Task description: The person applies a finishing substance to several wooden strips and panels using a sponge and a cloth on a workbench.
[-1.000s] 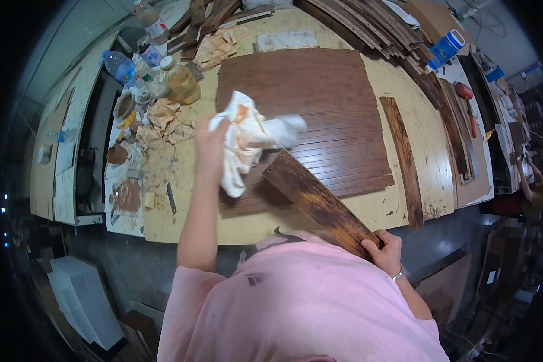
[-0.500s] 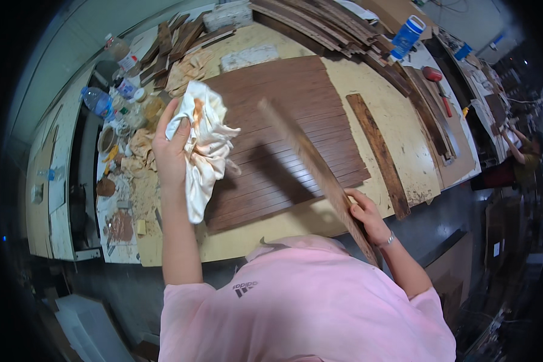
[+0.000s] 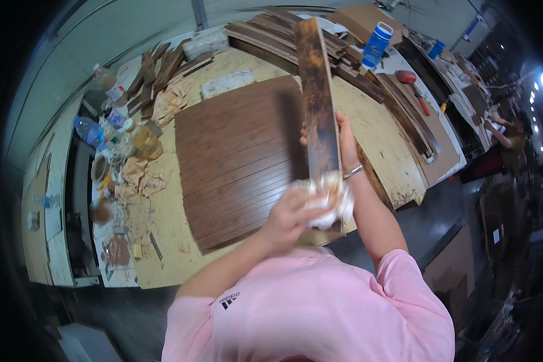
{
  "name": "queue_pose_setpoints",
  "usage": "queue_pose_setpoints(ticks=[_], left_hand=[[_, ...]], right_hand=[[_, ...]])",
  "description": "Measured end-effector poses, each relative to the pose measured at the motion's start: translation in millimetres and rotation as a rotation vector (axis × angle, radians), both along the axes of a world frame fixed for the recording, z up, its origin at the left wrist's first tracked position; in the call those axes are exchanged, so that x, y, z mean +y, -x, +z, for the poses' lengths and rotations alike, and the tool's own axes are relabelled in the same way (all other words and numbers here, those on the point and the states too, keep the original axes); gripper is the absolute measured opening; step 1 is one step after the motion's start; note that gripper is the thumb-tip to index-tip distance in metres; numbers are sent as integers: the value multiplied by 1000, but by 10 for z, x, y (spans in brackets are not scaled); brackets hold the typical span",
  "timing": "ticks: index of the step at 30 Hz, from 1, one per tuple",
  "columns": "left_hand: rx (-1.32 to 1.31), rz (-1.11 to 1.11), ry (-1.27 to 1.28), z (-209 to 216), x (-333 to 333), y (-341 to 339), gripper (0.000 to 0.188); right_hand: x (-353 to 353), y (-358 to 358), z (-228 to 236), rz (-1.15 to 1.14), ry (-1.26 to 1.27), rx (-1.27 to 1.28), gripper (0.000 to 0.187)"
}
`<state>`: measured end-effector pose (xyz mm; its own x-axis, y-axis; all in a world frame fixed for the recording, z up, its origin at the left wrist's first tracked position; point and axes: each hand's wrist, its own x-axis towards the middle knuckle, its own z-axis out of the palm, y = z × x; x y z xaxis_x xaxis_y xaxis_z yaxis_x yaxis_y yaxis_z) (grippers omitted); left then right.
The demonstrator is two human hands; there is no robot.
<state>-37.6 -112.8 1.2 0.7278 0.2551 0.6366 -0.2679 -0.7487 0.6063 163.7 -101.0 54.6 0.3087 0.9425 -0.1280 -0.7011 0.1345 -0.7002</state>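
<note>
A long wooden board (image 3: 318,90) with dark, mottled patches is raised over the table, one end toward me. My right hand (image 3: 346,142) grips its right edge, fingertips showing on the left side behind it. My left hand (image 3: 292,214) is closed on a crumpled white rag (image 3: 332,199) with brown stains, pressed on the board's near end. Rag and left hand are blurred by motion. Below lies a panel of dark brown strips (image 3: 235,163) on the table. Another dark board (image 3: 374,175) lies partly behind my right forearm.
Plastic bottles (image 3: 90,131) and a jar of amber liquid (image 3: 146,145) stand at the left beside crumpled cloths (image 3: 140,175). Stacked boards (image 3: 262,39) line the far edge. A blue bottle (image 3: 377,45) and a red-handled tool (image 3: 421,99) are at the right; a person (image 3: 507,145) stands beyond.
The board has swung upright and turned to its mottled face. My left hand has brought the rag from the left across to the board's near end.
</note>
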Motion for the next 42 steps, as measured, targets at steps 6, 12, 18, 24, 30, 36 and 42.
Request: queue_pose_setpoints(ticks=[6,12,18,24,30,36,42], left_hand=[[127,250,835,-217,342,617,34],[146,153,-140,624,248,-2,50],[-14,503,-330,640,1010,-238,54],[-23,691,329,286,2000,154,36],[-12,792,651,79,1579,1007,34],[-157,734,912,-134,1391,1408,32],[-157,800,886,-15,1176,1548,32]], right_hand=[[-203,-385,150,3,-103,54,53],[-184,9,-211,299,54,298,68],[-659,241,-350,234,320,-532,52],[-1072,146,-723,374,317,-862,49],[-1418,-609,-628,-191,581,-1470,45],[-1360,-1202,-1256,-386,883,-2067,52],[-1173,-1293,-1675,-307,1109,-2071,72]])
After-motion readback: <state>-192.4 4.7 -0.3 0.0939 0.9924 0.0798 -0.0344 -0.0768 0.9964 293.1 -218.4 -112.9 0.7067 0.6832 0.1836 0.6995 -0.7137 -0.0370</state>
